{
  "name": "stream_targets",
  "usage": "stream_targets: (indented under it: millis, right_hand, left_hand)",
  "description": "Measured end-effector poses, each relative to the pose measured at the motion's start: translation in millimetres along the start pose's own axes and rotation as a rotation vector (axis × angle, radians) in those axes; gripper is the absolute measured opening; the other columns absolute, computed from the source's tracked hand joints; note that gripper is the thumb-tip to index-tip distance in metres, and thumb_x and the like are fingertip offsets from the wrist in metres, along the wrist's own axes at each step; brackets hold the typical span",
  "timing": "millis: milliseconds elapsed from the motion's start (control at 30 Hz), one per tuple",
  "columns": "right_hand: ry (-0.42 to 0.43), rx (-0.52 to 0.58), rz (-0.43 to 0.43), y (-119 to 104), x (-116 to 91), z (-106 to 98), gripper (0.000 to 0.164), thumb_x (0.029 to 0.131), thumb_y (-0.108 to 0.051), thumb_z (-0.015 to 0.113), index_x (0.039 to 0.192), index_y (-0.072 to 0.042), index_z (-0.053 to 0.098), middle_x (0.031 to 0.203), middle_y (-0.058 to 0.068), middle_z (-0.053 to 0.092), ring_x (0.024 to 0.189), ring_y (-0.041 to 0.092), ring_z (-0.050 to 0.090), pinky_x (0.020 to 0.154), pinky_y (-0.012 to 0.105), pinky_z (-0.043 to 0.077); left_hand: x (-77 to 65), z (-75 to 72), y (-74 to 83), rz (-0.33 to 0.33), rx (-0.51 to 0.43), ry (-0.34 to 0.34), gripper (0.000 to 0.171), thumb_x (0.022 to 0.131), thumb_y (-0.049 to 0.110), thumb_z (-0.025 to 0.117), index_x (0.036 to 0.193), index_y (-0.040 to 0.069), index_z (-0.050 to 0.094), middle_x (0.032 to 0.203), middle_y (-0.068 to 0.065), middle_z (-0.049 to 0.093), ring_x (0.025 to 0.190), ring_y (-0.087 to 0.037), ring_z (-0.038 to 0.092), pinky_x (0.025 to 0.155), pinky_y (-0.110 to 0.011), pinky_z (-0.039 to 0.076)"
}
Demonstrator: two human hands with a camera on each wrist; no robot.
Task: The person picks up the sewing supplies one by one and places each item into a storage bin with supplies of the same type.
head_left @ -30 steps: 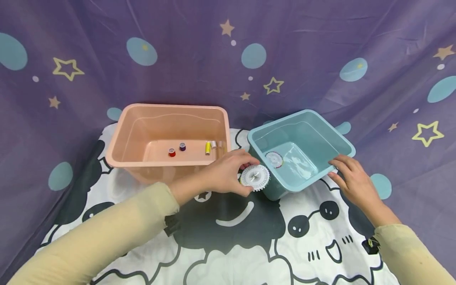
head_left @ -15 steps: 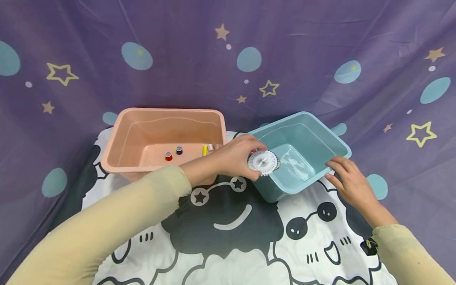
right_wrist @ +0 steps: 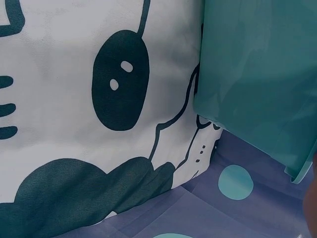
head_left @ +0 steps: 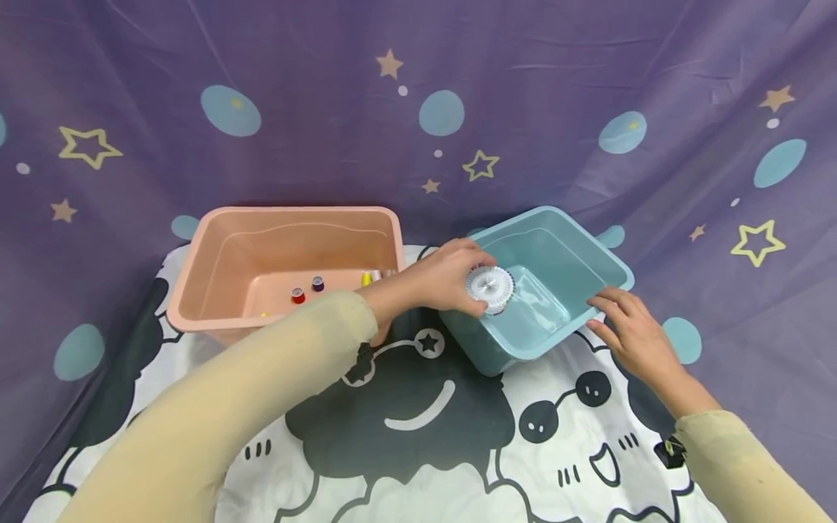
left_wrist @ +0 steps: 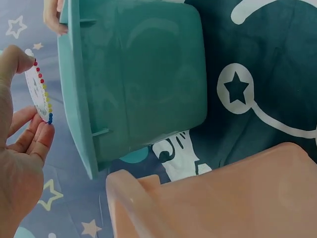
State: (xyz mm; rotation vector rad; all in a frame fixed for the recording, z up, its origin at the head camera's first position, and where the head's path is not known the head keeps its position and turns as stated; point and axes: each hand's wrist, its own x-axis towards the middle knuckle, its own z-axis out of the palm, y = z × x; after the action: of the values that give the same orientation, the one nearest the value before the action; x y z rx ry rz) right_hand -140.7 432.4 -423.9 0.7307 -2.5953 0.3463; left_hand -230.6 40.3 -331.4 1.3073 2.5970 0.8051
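Observation:
My left hand [head_left: 451, 280] pinches a round white wheel of sewing pins [head_left: 490, 288] by its edge, over the left side of the blue tub [head_left: 523, 354]. Coloured pin heads run along the wheel's rim in the left wrist view, where the left hand [left_wrist: 22, 148] has its thumb and fingers at opposite edges. The second pin wheel inside the tub is mostly hidden behind the held one. On the tub's right front rim, my right hand [head_left: 637, 330] grips with its fingers over the edge and its thumb outside.
A peach tub [head_left: 229, 325] stands at the left, holding a red thread spool [head_left: 298, 296], a dark purple spool [head_left: 317, 284], a yellow spool [head_left: 366, 279] and paler ones partly behind my left arm. A sheep-print cloth [head_left: 418, 501] lies underneath; a purple curtain [head_left: 314, 160] hangs behind.
My left hand has carried the pin wheel up and over the blue tub's left rim from in front of it. The right hand stays on the rim. The view has shifted slightly.

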Motion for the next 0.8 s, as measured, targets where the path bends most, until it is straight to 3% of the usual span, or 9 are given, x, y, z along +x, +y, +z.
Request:
stream_targets:
  millis: [233,600,800]
  right_hand:
    - [-0.003,0.001,0.001,0.4,0.5,0.7,0.061,0.110,-0.056,0.046,0.134,-0.003,0.065,0.138,0.023,0.059,0.132,0.047,0.051,0.098,0.066,0.047]
    - [-0.006,-0.010,0.008,0.3,1.0,-0.6,0.064,0.110,-0.058,0.042,0.134,-0.004,0.065,0.138,0.022,0.059,0.132,0.046,0.051,0.097,0.066,0.047]
    - [-0.008,-0.006,0.004,-0.1,1.1,-0.6,0.068,0.110,-0.060,0.037,0.133,-0.003,0.065,0.138,0.023,0.059,0.132,0.047,0.051,0.096,0.067,0.048]
  left_hand:
    - [21.4,10.0,-6.9,-0.040,0.022,-0.046,0.068,0.085,0.034,0.086,0.144,0.008,0.066,0.138,-0.010,0.062,0.123,-0.023,0.055,0.100,-0.035,0.052]
    - [51.5,18.2,-13.7,-0.022,0.026,-0.086,0.065,0.085,0.031,0.084,0.142,0.005,0.067,0.136,-0.010,0.066,0.123,-0.021,0.059,0.104,-0.032,0.052]
    - [67.7,22.9,-16.7,-0.046,0.027,-0.129,0.063,0.087,0.032,0.082,0.142,0.005,0.067,0.137,-0.010,0.067,0.123,-0.021,0.061,0.106,-0.032,0.052]
